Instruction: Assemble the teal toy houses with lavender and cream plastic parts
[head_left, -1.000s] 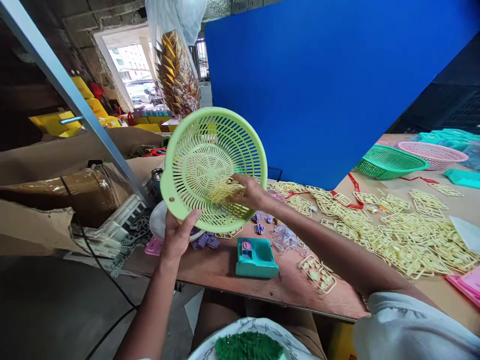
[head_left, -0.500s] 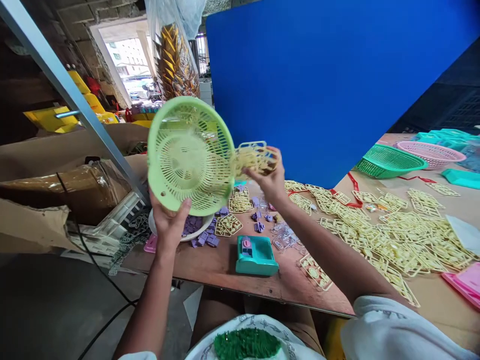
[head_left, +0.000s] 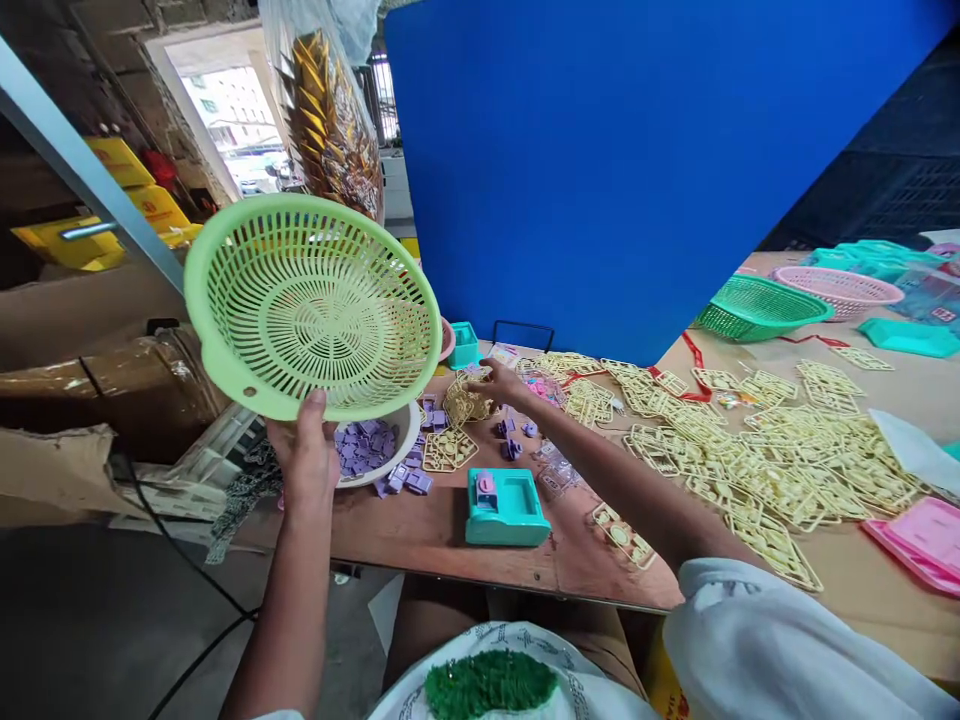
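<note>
Raised at the left, a light green slotted basket [head_left: 322, 310] is held by its rim in my left hand [head_left: 306, 455], thumb on the edge. It is tilted toward me and nothing lies in it. My right hand [head_left: 504, 388] reaches over the table, fingers spread, just above and beside a small pile of cream plastic frames [head_left: 466, 400]. Below the basket stands a white bowl [head_left: 409, 435] with purple pieces [head_left: 364, 447]. A teal toy box [head_left: 508, 507] sits near the table's front edge, with small purple parts [head_left: 510, 448] behind it.
Many cream frames [head_left: 810, 465] cover the table's right side. A green basket [head_left: 761, 308] and a pink basket [head_left: 838, 292] stand at the back right. A large blue panel [head_left: 615, 180] rises behind the table. A metal pole [head_left: 142, 230] slants at the left.
The green basket has moved left and tilted back. My right hand has gone down and left from the basket's side and let go of the cream frames, which now lie on the table.
</note>
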